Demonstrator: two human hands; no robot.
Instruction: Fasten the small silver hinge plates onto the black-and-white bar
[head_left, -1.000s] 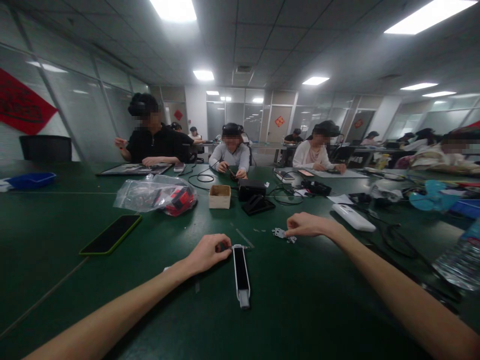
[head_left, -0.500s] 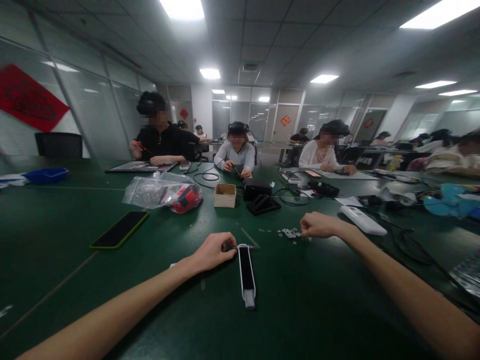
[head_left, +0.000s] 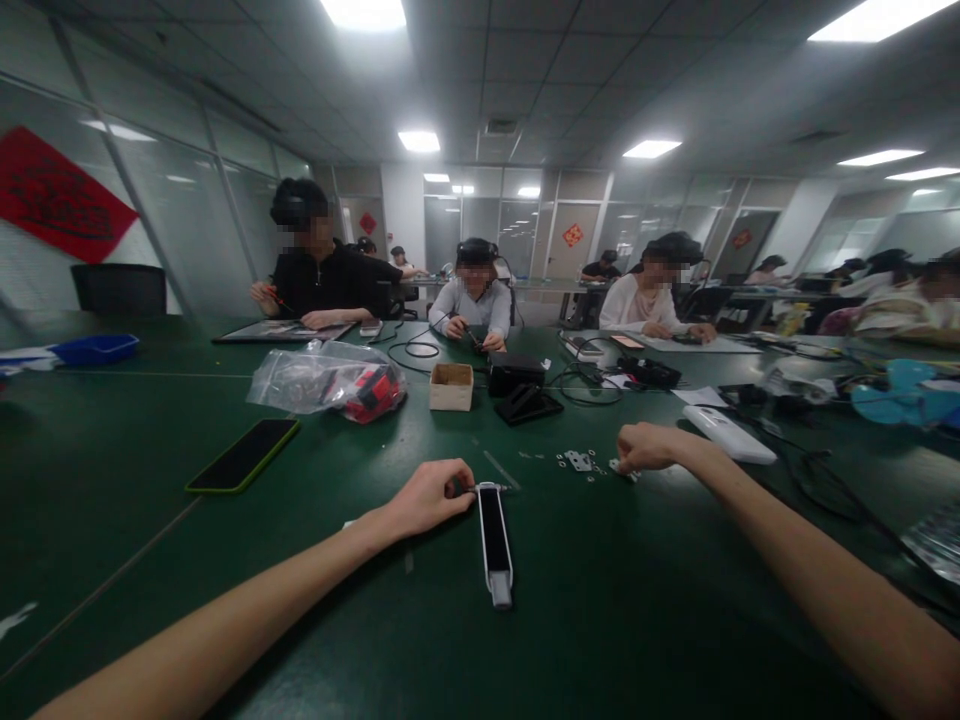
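Observation:
In front of me lies a long white-framed device with a black face and a pale grey end. A thin metal rod sticks out sideways at its far end. My left hand is closed there, thumb and fingertips pinching at the rod's left end; the fingers partly hide the grip. Farther right, my right hand is closed, fingertips down on small metal pieces at the tabletop. Just left of it are a flat metal plate and several small nuts.
A phone in a green case lies left. Beyond my hands are a plastic bag with red parts, a small open cardboard box and a black stand. A white case and cables lie right. Several people sit opposite.
My right hand has moved slightly right, away from the metal plate, and small metal pieces now show under its fingertips. My left hand has stayed at the device.

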